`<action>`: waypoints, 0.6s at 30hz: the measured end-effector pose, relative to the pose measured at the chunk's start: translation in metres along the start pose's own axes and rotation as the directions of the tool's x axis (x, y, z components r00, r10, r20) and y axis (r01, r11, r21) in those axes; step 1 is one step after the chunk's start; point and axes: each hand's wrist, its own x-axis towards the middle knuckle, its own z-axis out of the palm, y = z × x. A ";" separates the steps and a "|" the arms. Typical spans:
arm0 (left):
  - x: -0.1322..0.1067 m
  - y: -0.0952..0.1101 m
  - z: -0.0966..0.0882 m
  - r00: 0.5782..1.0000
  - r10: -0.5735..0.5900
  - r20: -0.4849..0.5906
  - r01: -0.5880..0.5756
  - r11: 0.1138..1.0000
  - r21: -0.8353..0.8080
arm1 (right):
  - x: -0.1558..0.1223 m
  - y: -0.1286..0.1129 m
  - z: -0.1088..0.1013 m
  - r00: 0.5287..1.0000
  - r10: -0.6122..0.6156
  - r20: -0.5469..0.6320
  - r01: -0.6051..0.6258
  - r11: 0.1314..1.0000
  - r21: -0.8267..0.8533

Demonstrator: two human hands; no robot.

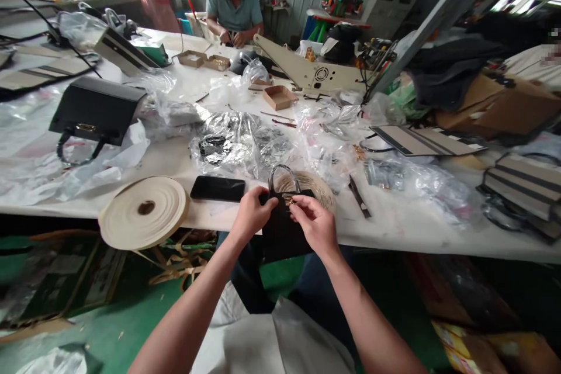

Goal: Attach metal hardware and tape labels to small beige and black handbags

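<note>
A black handbag (284, 236) with an upright, plastic-wrapped handle (284, 168) hangs at the table's front edge, above my lap. My left hand (255, 210) grips its upper left side, thumb on the front and fingers behind. On the gold-coloured clasp (288, 201) near the bag's top, my right hand (313, 222) has thumb and forefinger pinched together. Whether a small loose part sits between those fingertips is too fine to make out. Behind the bag lies a coiled roll of pale strip (322, 190), partly hidden.
Left of the bag lie a black phone (218, 188) and a large tape roll (144, 210). Another black handbag (94, 111) rests at the far left. Clear plastic wrap (236, 140) and a small cardboard box (279, 97) are mid-table. Across the table sits a co-worker (234, 6).
</note>
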 end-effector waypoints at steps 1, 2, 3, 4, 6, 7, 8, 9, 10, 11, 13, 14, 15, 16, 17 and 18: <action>-0.001 -0.004 0.001 1.000 -0.020 -0.008 0.020 0.999 -0.044 | 0.000 0.000 0.000 1.000 0.002 0.001 -0.002 1.000 -0.003; -0.003 -0.007 0.002 0.999 -0.043 -0.006 0.042 0.994 -0.105 | -0.001 0.000 0.000 1.000 0.006 0.006 -0.006 1.000 -0.007; -0.005 -0.009 0.002 0.998 -0.067 0.003 0.067 0.982 -0.177 | -0.001 0.000 0.000 1.000 0.010 0.010 -0.010 1.000 -0.011; -0.008 -0.010 0.001 0.995 -0.092 0.022 0.095 0.963 -0.253 | -0.001 -0.001 0.000 1.000 0.015 0.014 -0.015 1.000 -0.013; -0.016 -0.010 -0.001 0.988 -0.133 0.083 0.155 0.907 -0.392 | -0.002 -0.003 0.000 1.000 0.015 0.020 -0.015 1.000 -0.012; -0.019 -0.009 -0.003 0.982 -0.148 0.115 0.184 0.879 -0.440 | -0.002 -0.003 0.000 1.000 0.014 0.021 -0.013 1.000 -0.011; -0.022 -0.008 -0.004 0.977 -0.159 0.140 0.207 0.858 -0.470 | -0.003 -0.004 0.000 1.000 0.013 0.021 -0.013 1.000 -0.011; -0.025 -0.007 -0.005 0.974 -0.166 0.151 0.220 0.847 -0.484 | -0.004 -0.003 0.000 1.000 0.012 0.016 -0.011 1.000 -0.012; -0.026 -0.006 -0.005 0.974 -0.168 0.153 0.223 0.844 -0.488 | -0.005 -0.003 0.000 1.000 0.010 0.011 -0.009 1.000 -0.013; -0.026 -0.006 -0.006 0.974 -0.166 0.152 0.220 0.846 -0.486 | -0.006 -0.002 0.000 1.000 0.007 0.005 -0.007 1.000 -0.013; -0.025 -0.008 -0.006 0.973 -0.164 0.163 0.225 0.841 -0.492 | -0.008 0.000 -0.001 1.000 0.002 -0.003 -0.002 1.000 -0.014; -0.024 -0.009 -0.006 0.969 -0.176 0.175 0.242 0.828 -0.506 | -0.008 0.001 -0.001 1.000 0.002 0.000 -0.002 1.000 -0.015; -0.024 -0.011 -0.006 0.962 -0.196 0.189 0.268 0.808 -0.524 | -0.007 0.001 -0.001 1.000 0.003 0.002 -0.003 1.000 -0.016; -0.023 -0.013 -0.007 0.954 -0.218 0.205 0.296 0.783 -0.547 | -0.007 0.001 -0.001 1.000 0.006 0.004 -0.006 1.000 -0.017; -0.023 -0.014 -0.008 0.946 -0.233 0.225 0.322 0.755 -0.571 | -0.007 0.000 -0.001 1.000 0.008 0.005 -0.008 1.000 -0.018; -0.023 -0.016 -0.010 0.941 -0.236 0.245 0.338 0.730 -0.595 | -0.006 -0.001 -0.001 1.000 0.010 0.008 -0.009 1.000 -0.018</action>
